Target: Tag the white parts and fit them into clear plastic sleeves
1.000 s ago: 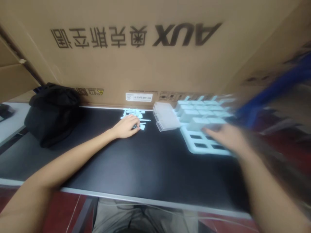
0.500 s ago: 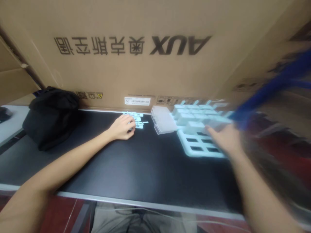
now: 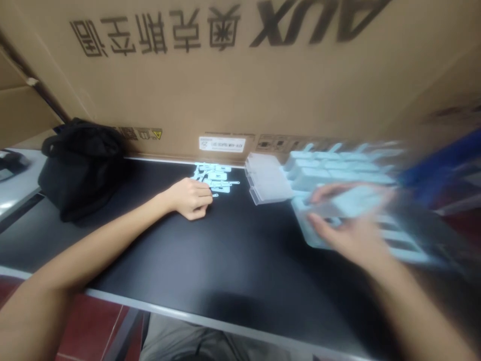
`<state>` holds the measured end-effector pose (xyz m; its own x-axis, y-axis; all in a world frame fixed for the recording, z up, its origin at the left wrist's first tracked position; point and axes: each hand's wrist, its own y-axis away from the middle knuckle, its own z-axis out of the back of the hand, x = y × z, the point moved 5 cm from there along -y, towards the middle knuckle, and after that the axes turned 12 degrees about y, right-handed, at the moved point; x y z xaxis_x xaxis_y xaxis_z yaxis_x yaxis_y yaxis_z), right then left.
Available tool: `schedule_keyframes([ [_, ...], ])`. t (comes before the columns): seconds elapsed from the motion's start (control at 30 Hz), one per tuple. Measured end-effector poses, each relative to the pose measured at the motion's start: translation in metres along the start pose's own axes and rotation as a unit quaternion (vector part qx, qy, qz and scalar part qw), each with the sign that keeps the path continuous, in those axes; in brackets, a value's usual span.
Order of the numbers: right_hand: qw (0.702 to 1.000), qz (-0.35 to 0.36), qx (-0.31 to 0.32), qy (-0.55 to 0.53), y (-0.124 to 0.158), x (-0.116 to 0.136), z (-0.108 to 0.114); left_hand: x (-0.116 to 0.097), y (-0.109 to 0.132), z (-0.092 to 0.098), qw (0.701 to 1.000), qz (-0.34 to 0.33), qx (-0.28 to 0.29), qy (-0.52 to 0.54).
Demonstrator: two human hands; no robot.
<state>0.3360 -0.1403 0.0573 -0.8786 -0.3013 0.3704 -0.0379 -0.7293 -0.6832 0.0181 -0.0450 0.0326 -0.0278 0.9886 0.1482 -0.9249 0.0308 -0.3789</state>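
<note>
My right hand (image 3: 351, 235) is closed around a light-blue ice pop mold (image 3: 356, 200), blurred by motion, and lifts it above the light-blue rack (image 3: 306, 233). Rectangular slots show in the near part of that rack. Farther back in it stand several more ice pop molds (image 3: 311, 175) with stick ends poking up. My left hand (image 3: 193, 198) rests on the black table with curled fingers, at the near left edge of a pile of small flat light-blue sticks (image 3: 218, 175). Whatever its fingers hold is hidden. A translucent plastic cover (image 3: 268, 180) leans against the rack's left side.
A large cardboard box (image 3: 169, 100) with upside-down lettering stands along the table's back edge. On the left sits a black cloth bag (image 3: 82, 170). Something blue and blurred (image 3: 443, 165) is at the right. The table's pale front edge (image 3: 180, 316) runs near me.
My right hand has taken hold of an ice pop mold and raised it toward me. My left hand has drawn slightly back from the stick pile, its fingers more curled. The view has tilted down.
</note>
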Motion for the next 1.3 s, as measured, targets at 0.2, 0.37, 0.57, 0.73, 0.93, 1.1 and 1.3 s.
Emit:
schedule_keyframes([
  [0.2, 0.969, 0.128, 0.21, 0.007, 0.028, 0.05, -0.04, -0.002, -0.009, -0.002, 0.997, 0.067, 0.012, 0.031],
  [0.37, 0.952, 0.125, 0.279, -0.027, 0.035, 0.066, -0.058, -0.029, -0.04, 0.011, 0.959, 0.214, -0.063, 0.176],
  [0.57, 0.945, 0.183, 0.269, 0.035, 0.041, 0.09, -0.076, -0.058, -0.066, 0.004, 0.919, 0.298, -0.008, 0.258],
  [0.73, 0.939, 0.177, 0.282, 0.087, 0.042, 0.093, -0.079, -0.005, -0.044, 0.024, 0.861, 0.369, -0.19, 0.293],
  [0.93, 0.937, 0.198, 0.272, 0.098, 0.042, 0.094, -0.079, 0.063, 0.008, 0.02, 0.72, 0.477, -0.4, 0.305],
  [1.1, 0.935, 0.201, 0.272, 0.103, 0.043, 0.094, -0.08, 0.081, 0.031, -0.023, 0.576, 0.558, -0.412, 0.432],
  [1.3, 0.931, 0.204, 0.282, 0.108, 0.044, 0.093, -0.082, 0.082, 0.025, -0.021, 0.724, 0.509, -0.261, 0.385],
])
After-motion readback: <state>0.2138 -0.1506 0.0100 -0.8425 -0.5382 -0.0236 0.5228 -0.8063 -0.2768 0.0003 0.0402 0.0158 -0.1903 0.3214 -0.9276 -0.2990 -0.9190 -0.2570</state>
